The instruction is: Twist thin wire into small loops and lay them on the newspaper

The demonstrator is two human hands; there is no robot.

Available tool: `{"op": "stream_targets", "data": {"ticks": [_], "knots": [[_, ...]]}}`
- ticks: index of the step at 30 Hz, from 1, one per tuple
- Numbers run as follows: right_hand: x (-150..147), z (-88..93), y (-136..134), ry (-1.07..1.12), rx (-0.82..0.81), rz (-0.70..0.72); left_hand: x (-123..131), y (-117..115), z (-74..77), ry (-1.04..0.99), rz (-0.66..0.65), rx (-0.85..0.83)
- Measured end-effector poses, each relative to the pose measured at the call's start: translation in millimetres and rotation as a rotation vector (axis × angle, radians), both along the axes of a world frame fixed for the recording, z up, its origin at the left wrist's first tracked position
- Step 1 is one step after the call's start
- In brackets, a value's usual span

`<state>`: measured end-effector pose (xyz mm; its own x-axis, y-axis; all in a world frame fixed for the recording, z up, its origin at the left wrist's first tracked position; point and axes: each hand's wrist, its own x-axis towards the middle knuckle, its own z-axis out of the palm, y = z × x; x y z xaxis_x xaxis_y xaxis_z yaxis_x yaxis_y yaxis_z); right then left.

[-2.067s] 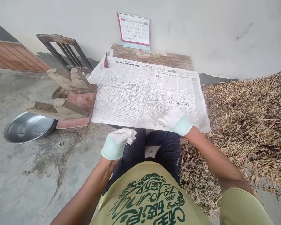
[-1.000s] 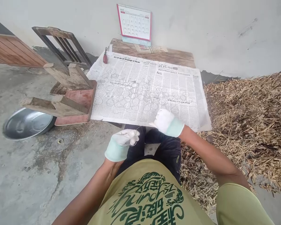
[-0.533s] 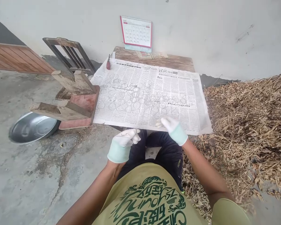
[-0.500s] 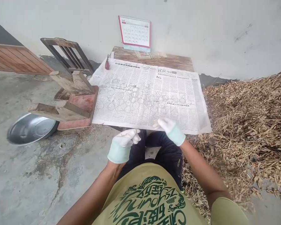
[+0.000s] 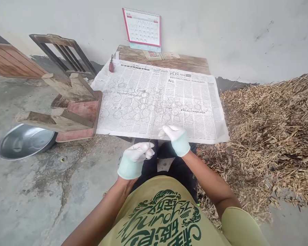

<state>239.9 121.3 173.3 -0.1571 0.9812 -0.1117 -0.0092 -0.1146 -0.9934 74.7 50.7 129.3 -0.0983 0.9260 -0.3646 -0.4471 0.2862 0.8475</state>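
Note:
My left hand [image 5: 137,152], in a white glove with a pale green cuff, is closed in a pinch just off the front edge of the newspaper. A thin wire [image 5: 150,140] pokes up from its fingertips, and a small curve of it shows below them. My right hand [image 5: 172,133], gloved the same way, is held over the paper's front edge with thumb and fingers pressed together; whatever they pinch is too fine to make out. Many thin, dark, wire-like rings [image 5: 144,99] lie spread over the newspaper [image 5: 192,92], some overlapping.
A red-handled screwdriver [image 5: 111,65] lies on the paper's far left corner. Behind stands a desk calendar [image 5: 143,29] on the wooden table [image 5: 195,65]. An upturned stool [image 5: 79,109], a metal basin [image 5: 28,141] and a chair [image 5: 64,54] are leftward; dry straw [image 5: 272,136] heaps rightward.
My right hand has moved left and slightly up, closer to my left hand, which stays nearly in place. The view has shifted a little to the right and down.

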Motion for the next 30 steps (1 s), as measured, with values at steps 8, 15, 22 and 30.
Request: {"op": "stream_targets", "data": {"ticks": [8, 15, 22, 30], "knots": [[-6.8, -9.0, 5.8, 0.042, 0.016, -0.038, 18.4, 1.1, 6.6, -0.167, 0.032, -0.027], [-3.4, -13.1, -20.6, -0.213, -0.147, 0.178, 9.6, 10.5, 9.3, -0.141, 0.127, 0.043], [-13.9, -14.0, -35.8, -0.355, -0.108, 0.176, 3.4, 16.4, 13.0, -0.247, -0.044, 0.078], [-11.6, -19.5, -27.1, -0.605, 0.140, 0.158, -14.4, 16.8, 21.0, -0.250, -0.122, 0.041]]}}
